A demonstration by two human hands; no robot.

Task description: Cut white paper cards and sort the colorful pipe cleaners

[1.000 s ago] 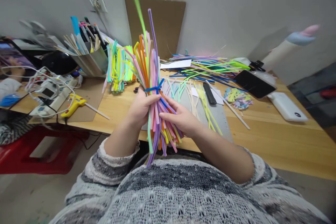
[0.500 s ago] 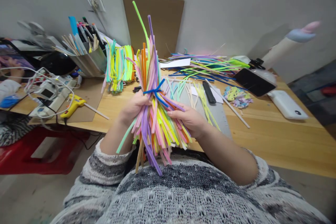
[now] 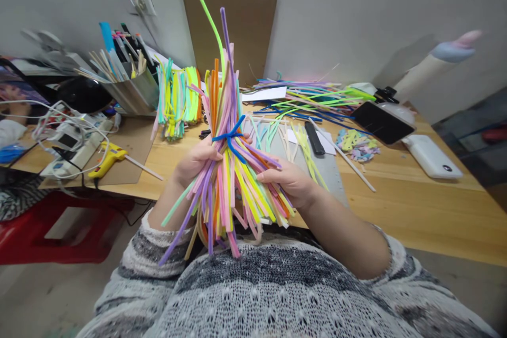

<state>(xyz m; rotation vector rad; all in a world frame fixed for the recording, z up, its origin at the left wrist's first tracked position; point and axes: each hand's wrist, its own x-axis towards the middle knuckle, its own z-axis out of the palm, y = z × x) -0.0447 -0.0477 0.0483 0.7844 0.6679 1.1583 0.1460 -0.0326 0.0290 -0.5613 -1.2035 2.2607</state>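
Observation:
A thick bundle of pipe cleaners [image 3: 225,179] in pink, yellow, purple, orange and green is held up in front of my chest. A blue pipe cleaner [image 3: 229,137] is twisted round its middle, with its loose ends sticking out. Below that tie the stems fan out; above it they stand narrower, a green and a purple one reaching highest. My left hand [image 3: 198,161] is closed on the bundle's left side just under the tie. My right hand [image 3: 287,182] grips the right part of the fan, thumb on top and fingers hidden behind.
Behind stand a second pipe-cleaner bundle [image 3: 178,100] and a pen holder [image 3: 137,92]. A yellow glue gun [image 3: 106,161] and a power strip [image 3: 79,150] lie left. Loose pipe cleaners [image 3: 309,97], a phone [image 3: 383,122] and a white power bank [image 3: 433,157] are right. Another person's hand [image 3: 18,108] shows far left.
The lower stems are spread wider, with a purple one swung out to the left. The blue tie has turned slightly upward. Both hands keep their hold.

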